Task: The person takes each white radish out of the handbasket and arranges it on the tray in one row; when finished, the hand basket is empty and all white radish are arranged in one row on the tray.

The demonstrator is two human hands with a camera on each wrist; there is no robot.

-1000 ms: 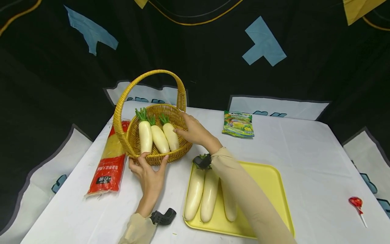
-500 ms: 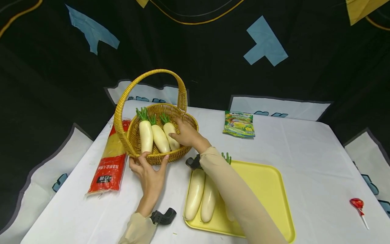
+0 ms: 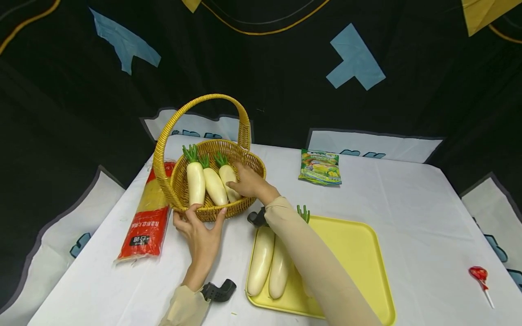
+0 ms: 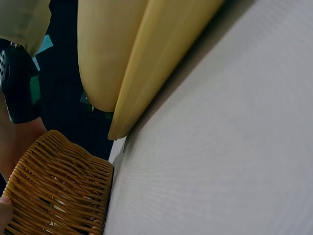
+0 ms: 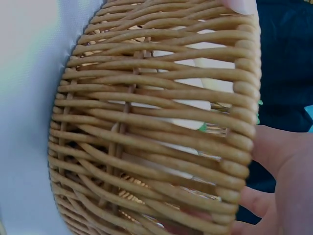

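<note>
Three white radishes with green tops lie side by side in the wicker basket point(image 3: 244, 204): a left radish point(image 3: 196, 184), a middle radish point(image 3: 215, 186) and a right radish point(image 3: 226, 177). My left hand point(image 3: 202, 240) holds the basket's front rim, thumb and fingers spread along it. Over the right side my right hand point(image 3: 253, 184) reaches in, its thumb touching the right radish; part of its fingers is hidden inside. The right wrist view shows the basket's woven wall point(image 5: 146, 117) close up, with the right hand point(image 5: 288, 171) over its rim.
A yellow tray point(image 3: 350, 253) with longer white radishes point(image 3: 261, 262) stands under the right forearm. A red and yellow packet point(image 3: 147, 219) lies left of the basket. Behind the tray lies a green packet point(image 3: 320, 167), and at far right a red lollipop point(image 3: 478, 274).
My right hand has moved left and down from the basket's right rim into the basket against the right radish. My left hand has stayed at the front rim.
</note>
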